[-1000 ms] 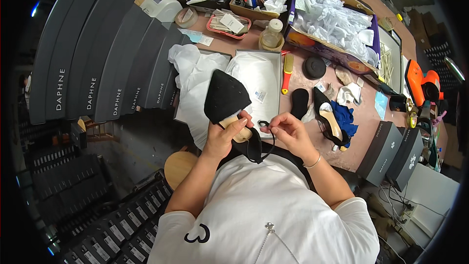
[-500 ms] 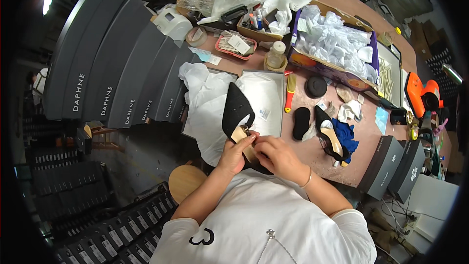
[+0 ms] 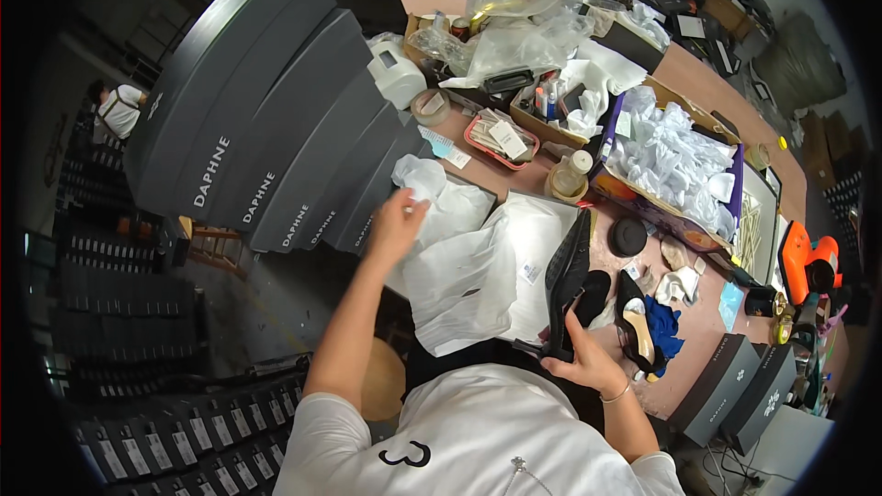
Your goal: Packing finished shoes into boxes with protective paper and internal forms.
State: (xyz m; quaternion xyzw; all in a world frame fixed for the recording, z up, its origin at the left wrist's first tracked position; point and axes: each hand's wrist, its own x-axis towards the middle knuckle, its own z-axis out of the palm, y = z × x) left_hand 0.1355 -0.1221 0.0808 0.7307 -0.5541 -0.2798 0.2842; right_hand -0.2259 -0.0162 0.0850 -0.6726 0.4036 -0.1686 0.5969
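Item: black shoe [image 3: 568, 283], pointed toe, held upright over the near edge of the counter [image 3: 698, 83].

Change noted: half a second ago both hands worked together on the shoe close to the body. The left hand [image 3: 395, 225] has since let go and reached out, left of the shoe, fingers spread and loosely open on a crumpled white tissue sheet [image 3: 441, 207]. The right hand [image 3: 588, 363] keeps the shoe alone, closed around its lower end. Judgement: the handwork on the shoe looks paused while wrapping paper is fetched.

Around the shoe:
- Directly left: flat white plastic bags [image 3: 478, 285] and paper.
- Directly right: second black shoe with tan insole [image 3: 636, 326], blue cloth [image 3: 661, 326], round black tin [image 3: 629, 236].
- Beyond it: small bottle [image 3: 570, 176], red tray of cards [image 3: 501, 140], open carton of white tissue [image 3: 675, 165].
- Far left: fanned stack of grey shoebox lids [image 3: 276, 138].
- Far right: orange tool [image 3: 808, 266], two grey boxes [image 3: 744, 390].

Room: workshop, dark floor, racks of labelled boxes lower left; another person far left.
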